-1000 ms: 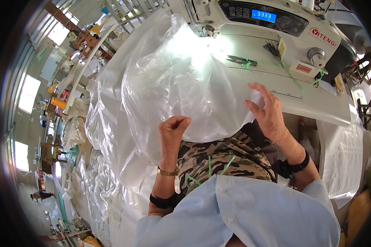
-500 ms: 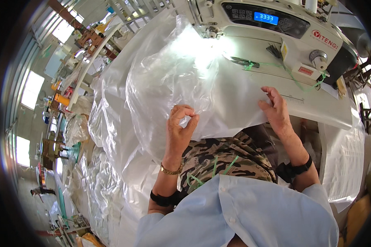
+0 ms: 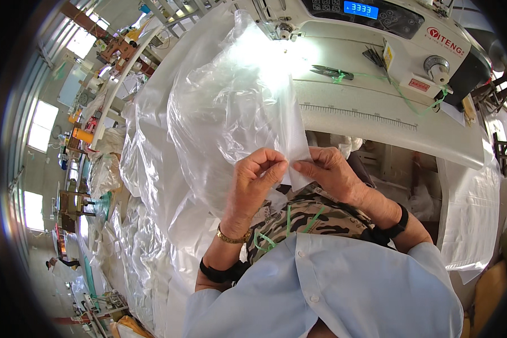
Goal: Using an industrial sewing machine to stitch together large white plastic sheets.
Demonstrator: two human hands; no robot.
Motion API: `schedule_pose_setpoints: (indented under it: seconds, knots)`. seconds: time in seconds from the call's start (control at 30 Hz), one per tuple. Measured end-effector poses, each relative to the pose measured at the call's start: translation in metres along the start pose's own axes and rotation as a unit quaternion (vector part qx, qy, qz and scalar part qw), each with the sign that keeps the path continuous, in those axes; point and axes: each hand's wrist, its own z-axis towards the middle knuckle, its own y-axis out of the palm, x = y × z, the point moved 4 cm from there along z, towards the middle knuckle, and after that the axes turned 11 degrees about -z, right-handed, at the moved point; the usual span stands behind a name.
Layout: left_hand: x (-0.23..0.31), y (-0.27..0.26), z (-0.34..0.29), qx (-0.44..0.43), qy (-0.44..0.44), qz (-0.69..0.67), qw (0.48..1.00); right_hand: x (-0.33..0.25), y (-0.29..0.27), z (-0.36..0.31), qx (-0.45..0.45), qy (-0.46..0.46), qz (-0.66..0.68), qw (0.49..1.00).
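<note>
We're standing in a sewing workshop. Counting from mid-view, the sewing machine (image 3: 377, 45) sits between one and two o'clock, its screen (image 3: 361, 10) lit, with snips (image 3: 332, 72) and a printed ruler (image 3: 361, 115) on the work surface. A cluttered bench (image 3: 117, 87) runs at ten, bearing what looks like another machine (image 3: 120, 52); windows (image 3: 42, 127) at nine; heaped clear film (image 3: 132, 256) at eight, and someone (image 3: 67, 263) far off.

The sheeting (image 3: 203, 132) looks like glossy, crinkled plastic from here, the sewing machine (image 3: 412, 49) smooth, the shirt (image 3: 372, 276) matt cloth.
</note>
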Motion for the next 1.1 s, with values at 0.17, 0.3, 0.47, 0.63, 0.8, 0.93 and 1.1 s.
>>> schedule_pose_setpoints:
  seconds: [0.17,0.3,0.47,0.63,0.8,0.93,1.1]
  knots:
    - [-0.001,0.007,-0.005,0.008,0.084,0.142,0.986,-0.020,0.002,-0.008,0.074,-0.137,-0.289,0.945]
    - [0.008,0.012,-0.006,0.000,0.173,0.298,0.939,-0.032,0.009,-0.014,0.088,-0.229,-0.411,0.878]
    - [0.013,0.013,-0.005,-0.014,0.146,0.274,0.951,-0.036,0.019,-0.015,0.076,-0.277,-0.445,0.848]
    - [0.000,0.002,0.004,-0.007,0.036,0.132,0.991,-0.041,0.029,-0.014,0.062,-0.369,-0.549,0.747]
    - [0.007,-0.024,0.000,0.001,0.000,0.153,0.988,-0.027,0.009,-0.005,0.056,-0.463,-0.498,0.731]
    - [0.064,-0.033,-0.007,0.063,0.171,0.430,0.884,-0.003,-0.010,0.041,0.259,-0.094,-0.315,0.908]
    - [0.104,-0.010,0.008,-0.032,0.172,0.471,0.865,-0.007,0.093,0.114,-0.126,-0.280,-0.563,0.767]
